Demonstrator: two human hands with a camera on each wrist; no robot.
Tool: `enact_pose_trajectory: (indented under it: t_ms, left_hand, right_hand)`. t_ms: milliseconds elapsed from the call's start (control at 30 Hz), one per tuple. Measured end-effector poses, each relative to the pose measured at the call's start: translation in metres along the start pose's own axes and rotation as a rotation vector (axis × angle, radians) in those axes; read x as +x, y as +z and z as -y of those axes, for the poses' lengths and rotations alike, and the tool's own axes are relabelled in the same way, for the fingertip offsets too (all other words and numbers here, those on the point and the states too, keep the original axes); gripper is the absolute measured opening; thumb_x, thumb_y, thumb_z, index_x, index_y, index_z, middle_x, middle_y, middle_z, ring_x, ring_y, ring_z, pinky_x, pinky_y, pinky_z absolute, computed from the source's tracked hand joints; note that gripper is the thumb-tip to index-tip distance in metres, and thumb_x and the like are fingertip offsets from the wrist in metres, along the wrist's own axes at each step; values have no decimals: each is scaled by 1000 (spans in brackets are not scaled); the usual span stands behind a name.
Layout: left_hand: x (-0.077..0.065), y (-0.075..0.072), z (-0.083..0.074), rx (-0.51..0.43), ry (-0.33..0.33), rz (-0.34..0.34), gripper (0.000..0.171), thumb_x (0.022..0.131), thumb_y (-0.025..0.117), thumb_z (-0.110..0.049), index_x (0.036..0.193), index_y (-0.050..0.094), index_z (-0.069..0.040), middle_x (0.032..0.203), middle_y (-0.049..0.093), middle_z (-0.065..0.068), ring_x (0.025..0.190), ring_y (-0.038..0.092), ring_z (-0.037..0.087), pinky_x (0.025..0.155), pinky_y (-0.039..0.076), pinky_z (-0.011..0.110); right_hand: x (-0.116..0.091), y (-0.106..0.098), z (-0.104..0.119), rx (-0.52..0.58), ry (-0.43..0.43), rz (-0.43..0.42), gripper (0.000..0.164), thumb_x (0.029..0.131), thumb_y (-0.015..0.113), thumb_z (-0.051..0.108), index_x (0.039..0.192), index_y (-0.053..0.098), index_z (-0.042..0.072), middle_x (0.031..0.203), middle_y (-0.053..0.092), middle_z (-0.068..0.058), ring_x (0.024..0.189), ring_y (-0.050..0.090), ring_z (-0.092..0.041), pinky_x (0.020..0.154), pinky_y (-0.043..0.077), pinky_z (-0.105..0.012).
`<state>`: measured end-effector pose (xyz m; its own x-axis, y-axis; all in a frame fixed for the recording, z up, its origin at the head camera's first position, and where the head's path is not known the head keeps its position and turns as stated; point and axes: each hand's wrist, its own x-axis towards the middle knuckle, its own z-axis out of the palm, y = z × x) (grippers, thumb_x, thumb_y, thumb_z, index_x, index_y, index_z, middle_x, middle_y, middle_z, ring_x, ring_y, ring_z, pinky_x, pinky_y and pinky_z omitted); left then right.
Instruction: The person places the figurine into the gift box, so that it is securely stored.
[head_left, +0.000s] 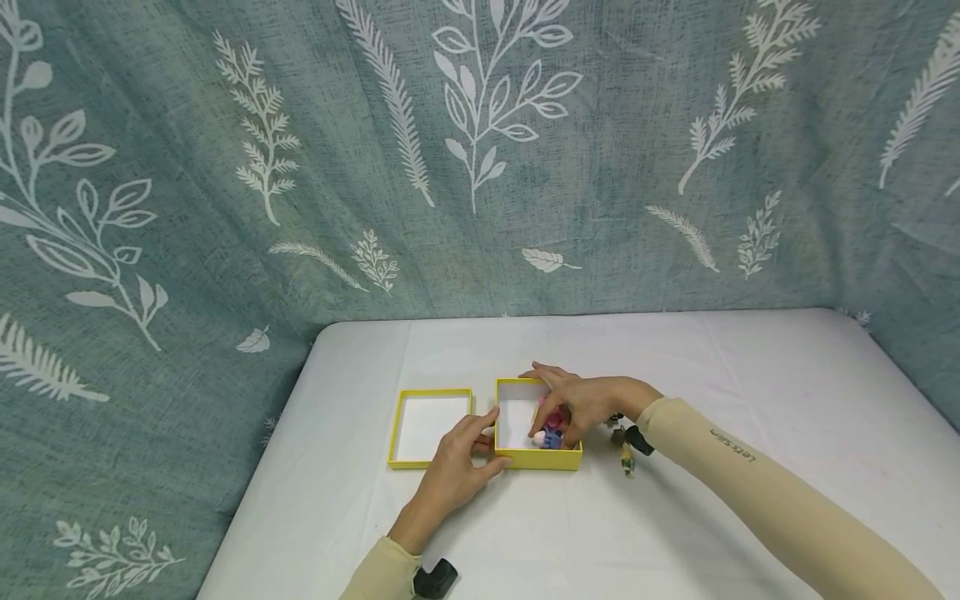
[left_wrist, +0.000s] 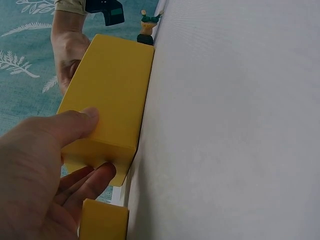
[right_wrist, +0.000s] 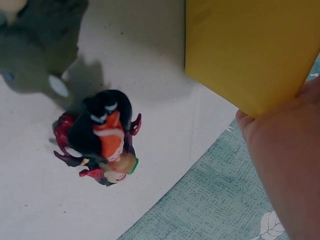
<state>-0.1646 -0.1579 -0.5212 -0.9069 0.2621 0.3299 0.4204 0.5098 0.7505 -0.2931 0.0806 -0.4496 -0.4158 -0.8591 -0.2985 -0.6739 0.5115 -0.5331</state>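
Observation:
A yellow open box (head_left: 538,459) with a white inside stands on the table. My left hand (head_left: 456,462) grips its near left corner; in the left wrist view the thumb (left_wrist: 80,125) lies on the front wall and the fingers (left_wrist: 97,182) curl against the end wall. My right hand (head_left: 588,400) reaches over the far right part of the box, fingers pointing down inside. Between its finger and thumb is a small pink and blue toy figurine (head_left: 552,435), partly hidden by the fingers. Whether that is one figurine or two touching, I cannot tell.
Left of the box lies its shallow yellow-rimmed lid (head_left: 393,429), inside up. Right of the box, under my right forearm, stand several small figurines, including a green and yellow one (head_left: 627,461), a black, orange and red one (right_wrist: 110,137) and a grey-green one (right_wrist: 35,50).

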Motion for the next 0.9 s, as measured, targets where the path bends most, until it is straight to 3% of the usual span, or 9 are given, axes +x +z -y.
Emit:
enact_pose_trajectory:
  t_ms: [667,900]
  left_hand:
    - [0,2,2,19,13,-10,74,81,80,-9,145,44,-2,120,59,16,96,69,20,82,61,23]
    - [-1,2,2,22,17,-11,74,81,80,-9,145,44,-1,119,60,15,94,69,19,81,61,22]
  right_hand:
    - [-1,3,-1,-15,-26,-26,41,71,80,16,103,74,41,163,11,-8,151,-7,-38,113,16,-76]
    - [-2,4,-2,-6,-77,-46,40,72,81,16,105,75,38,163,11,-13,151,-6,-39,113,15,-76]
